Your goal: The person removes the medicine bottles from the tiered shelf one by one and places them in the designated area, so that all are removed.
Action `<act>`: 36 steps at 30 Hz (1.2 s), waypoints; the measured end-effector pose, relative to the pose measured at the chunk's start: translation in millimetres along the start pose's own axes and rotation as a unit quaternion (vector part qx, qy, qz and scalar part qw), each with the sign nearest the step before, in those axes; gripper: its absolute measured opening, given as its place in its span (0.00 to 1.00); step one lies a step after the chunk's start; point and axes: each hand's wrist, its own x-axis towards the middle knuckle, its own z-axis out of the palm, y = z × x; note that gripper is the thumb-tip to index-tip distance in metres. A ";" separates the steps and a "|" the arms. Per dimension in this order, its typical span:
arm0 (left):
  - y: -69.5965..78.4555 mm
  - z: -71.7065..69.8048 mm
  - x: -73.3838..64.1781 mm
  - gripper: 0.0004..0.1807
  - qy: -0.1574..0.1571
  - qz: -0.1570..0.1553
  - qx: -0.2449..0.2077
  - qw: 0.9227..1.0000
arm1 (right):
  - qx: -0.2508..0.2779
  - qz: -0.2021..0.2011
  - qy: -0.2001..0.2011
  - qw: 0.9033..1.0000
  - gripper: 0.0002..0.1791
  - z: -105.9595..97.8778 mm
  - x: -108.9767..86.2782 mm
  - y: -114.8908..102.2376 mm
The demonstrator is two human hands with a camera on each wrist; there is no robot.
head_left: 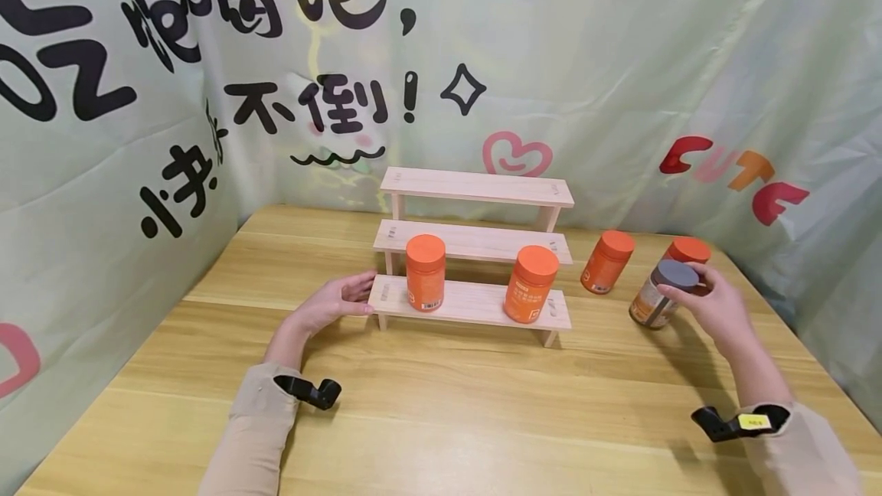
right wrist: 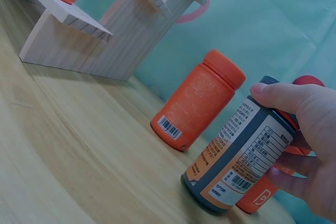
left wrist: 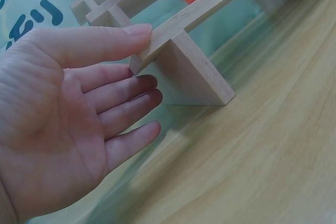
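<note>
A three-step wooden display stand point(head_left: 475, 242) is on the table in the head view. My left hand point(head_left: 331, 305) pinches the left end of its lowest board point(left wrist: 170, 30), thumb on top and index finger at the corner below; the other fingers extend loosely. Two orange jars, one to the left point(head_left: 426, 274) and one to the right point(head_left: 530, 285), stand upright on that step. At the right, my right hand point(head_left: 720, 308) grips a dark jar point(right wrist: 239, 156) with a grey lid near its top. Whether that jar's base touches the table is hard to tell.
An orange jar point(head_left: 608, 262) stands on the table just right of the stand. Another orange jar point(head_left: 687, 249) is partly hidden behind the dark jar and my right hand. A printed cloth point(head_left: 606, 60) hangs behind the wooden table point(head_left: 427, 412) and along its sides.
</note>
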 end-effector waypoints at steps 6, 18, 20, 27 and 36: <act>-0.1 -0.9 -1.0 0.46 -0.005 0.007 -0.001 1.000 | 0.002 0.002 0.002 1.000 0.39 2.1 -0.3 2.2; -2.6 -2.2 0.4 0.46 -0.003 0.006 -0.001 1.000 | 0.015 -0.008 -0.012 1.000 0.39 3.2 -0.1 4.4; -1.8 -1.6 0.4 0.44 0.000 -0.001 -0.005 1.000 | 0.022 -0.012 -0.016 1.000 0.39 3.1 -0.9 4.4; 1.9 0.4 -1.1 0.42 0.000 -0.005 -0.012 1.000 | 0.042 -0.018 -0.004 0.999 0.38 1.2 -3.5 2.6; 3.9 0.4 -1.3 0.44 -0.003 -0.001 -0.012 1.000 | 0.107 -0.014 0.056 0.993 0.30 -11.0 -0.4 -4.8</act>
